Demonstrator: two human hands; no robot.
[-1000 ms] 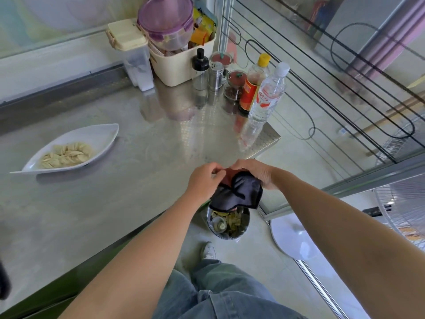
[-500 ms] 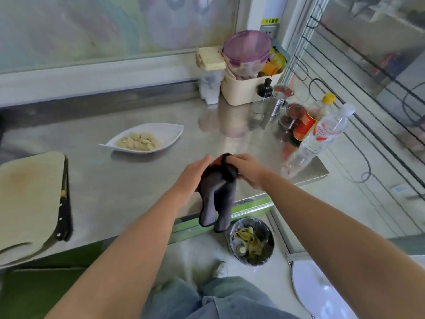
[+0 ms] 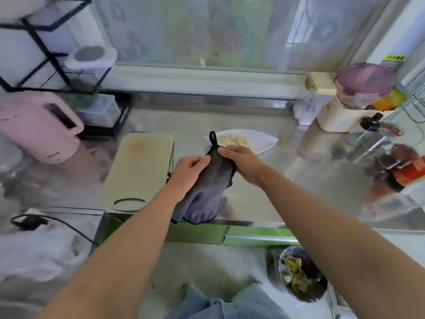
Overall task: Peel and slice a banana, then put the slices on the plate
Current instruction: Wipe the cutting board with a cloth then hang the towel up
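The left hand [image 3: 188, 171] pinches the upper left edge of the dark cloth [image 3: 207, 194], and the right hand [image 3: 243, 162] grips the cloth's top beside its loop [image 3: 212, 137], so both sets of fingers are clenched on it. The cloth's long axis runs from that loop back toward the person. The banana slices [image 3: 232, 140] sit on the plate [image 3: 264, 139] just beyond the cloth's top, nearest the right hand, and the cutting board [image 3: 138, 166] lies just left of the cloth.

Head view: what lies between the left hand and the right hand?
A dark grey cloth with a black loop, held by the left hand and the right hand, seen in the head view.
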